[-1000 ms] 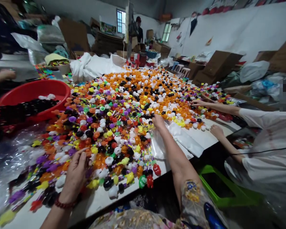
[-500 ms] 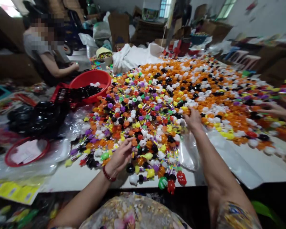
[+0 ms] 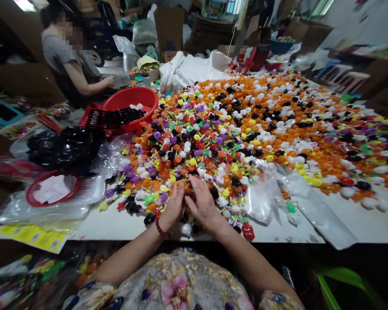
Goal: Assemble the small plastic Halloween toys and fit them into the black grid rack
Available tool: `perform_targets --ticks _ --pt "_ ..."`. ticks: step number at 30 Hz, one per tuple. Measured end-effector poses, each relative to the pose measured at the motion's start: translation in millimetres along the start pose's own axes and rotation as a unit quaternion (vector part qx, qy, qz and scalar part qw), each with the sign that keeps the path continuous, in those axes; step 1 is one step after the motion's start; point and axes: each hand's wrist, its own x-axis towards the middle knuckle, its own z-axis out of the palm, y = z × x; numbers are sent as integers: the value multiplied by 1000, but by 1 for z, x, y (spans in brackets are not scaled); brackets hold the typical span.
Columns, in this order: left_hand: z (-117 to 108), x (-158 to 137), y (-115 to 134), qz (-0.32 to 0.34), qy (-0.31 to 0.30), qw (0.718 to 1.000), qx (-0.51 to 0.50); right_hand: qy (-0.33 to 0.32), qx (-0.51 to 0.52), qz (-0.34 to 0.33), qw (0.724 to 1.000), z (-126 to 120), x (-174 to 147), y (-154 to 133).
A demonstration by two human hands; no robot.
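My left hand (image 3: 174, 209), with a red bead bracelet at the wrist, is closed around a small orange plastic toy (image 3: 187, 187), mostly covered by the fingers. Against it leans my right hand (image 3: 205, 204), fingers curved inward over the same spot; what its fingertips hold is hidden. Both hands meet above the near edge of a heap of small coloured plastic toys (image 3: 194, 137) in white, black, purple, green, yellow and red. A red pumpkin-like toy (image 3: 248, 231) lies near the table edge.
Clear plastic bags (image 3: 261, 200) lie to the right on the white table (image 3: 378, 230). Leftward are a red basin (image 3: 153, 101), a small red basket (image 3: 30, 200) with paper and a black bag (image 3: 64, 146). A person (image 3: 74, 64) sits at the far left.
My right hand has come back from the heap on the right to meet my left hand. The left has shifted slightly right. The co-worker's hands at the right edge have left view.
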Motion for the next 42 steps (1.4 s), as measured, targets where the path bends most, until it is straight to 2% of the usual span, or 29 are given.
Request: perform_targets --ticks 3,6,9,12,14,18,23,25,30,34,36,38,42 --pt "4 -2 7 -39 27 995 -89 24 8 62 998 15 -7 -1" --pt "10 -5 19 -86 -6 981 -176 29 34 94 995 21 -12 0" --pt "8 -8 30 -100 -4 972 -214 35 77 119 989 11 -13 -1" --pt "2 -9 33 -107 16 967 -228 9 149 143 978 -4 -15 -8" --pt "-3 -10 33 -120 9 967 -224 -9 203 165 965 -11 -18 -14" --pt "-9 -15 33 -113 -21 979 -167 5 289 236 928 -18 -25 -19" --pt "-19 -22 41 -151 -104 982 -55 -20 357 269 894 -29 -28 -12" --pt "-23 -23 42 -150 -115 982 -28 -23 344 263 901 -33 -28 -10" --pt "-31 -25 39 -127 -156 980 14 -47 221 182 957 -42 -27 -10" --pt "-31 -26 38 -119 -182 974 71 -87 179 105 974 -47 -26 -10" --pt "-30 -27 38 -117 -181 972 98 -100 168 87 977 -50 -26 -11" --pt "-30 -27 38 -111 -183 969 127 -114 165 93 975 -52 -25 -14" --pt "-30 -26 36 -78 -204 959 183 -153 170 156 961 -55 -22 -20"
